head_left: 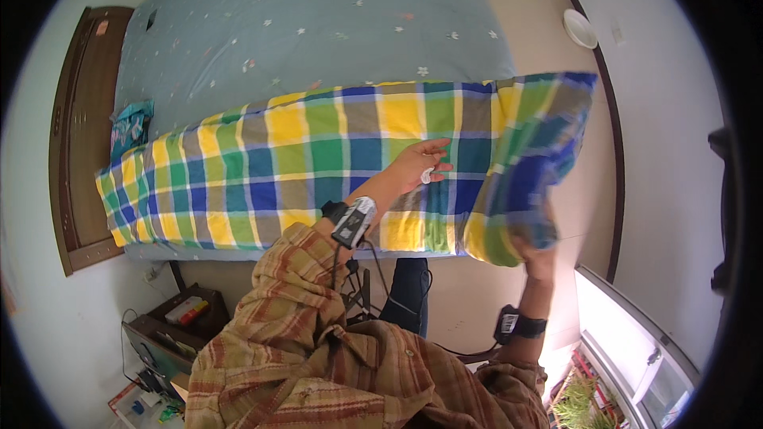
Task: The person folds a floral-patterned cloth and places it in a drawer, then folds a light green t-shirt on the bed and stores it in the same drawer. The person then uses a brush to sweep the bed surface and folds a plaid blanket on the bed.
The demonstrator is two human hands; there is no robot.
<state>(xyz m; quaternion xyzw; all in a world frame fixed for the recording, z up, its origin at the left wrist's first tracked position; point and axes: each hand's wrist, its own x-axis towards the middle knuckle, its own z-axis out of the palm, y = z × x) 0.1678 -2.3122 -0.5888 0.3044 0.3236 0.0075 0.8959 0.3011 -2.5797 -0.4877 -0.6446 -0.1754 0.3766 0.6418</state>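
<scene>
A plaid quilt [325, 158] in yellow, green, blue and grey lies in a long folded strip along the near side of the bed. Its right end hangs past the mattress, lifted and blurred by motion. My right hand [533, 250] grips the near corner of that end, with the fingers partly hidden by cloth. Over the quilt's middle right is my left hand [424, 164], fingers spread and holding no cloth. A small white piece [427, 175] sits at its fingers; I cannot tell what it is. Both wrists carry strapped devices with cables.
A blue-grey floral sheet [334, 30] covers the bed, and a teal cloth [131, 125] lies by the wooden headboard [89, 131]. A dark nightstand [179, 316] stands lower left. A white basin [580, 28] is by the right wall, near a lit glazed door [632, 339] with plants.
</scene>
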